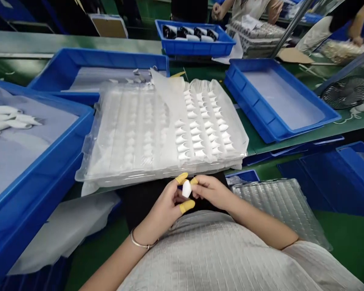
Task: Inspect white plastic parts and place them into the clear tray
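A small, smooth white moulded piece (186, 189) is up in front of my waist, between my two hands. My right hand (211, 190) pinches its right side with thumb and forefinger; a yellow finger cot covers one fingertip. My left hand (169, 202) is around the piece from the left, yellow-cotted thumb and forefinger spread apart. Its other fingers curl behind the piece, and their contact with it is partly hidden. Just beyond my hands, a clear plastic tray (130, 171) holds rows of similar white pieces (197, 137), its left part under a translucent sheet (165, 105).
Blue bins stand left (87, 121), at the back (109, 56) and right (255, 109); the left one holds white pieces. A clear ribbed tray (279, 206) lies low at my right. A fan (350, 92) stands far right. Co-workers' hands (218, 11) show across the bench.
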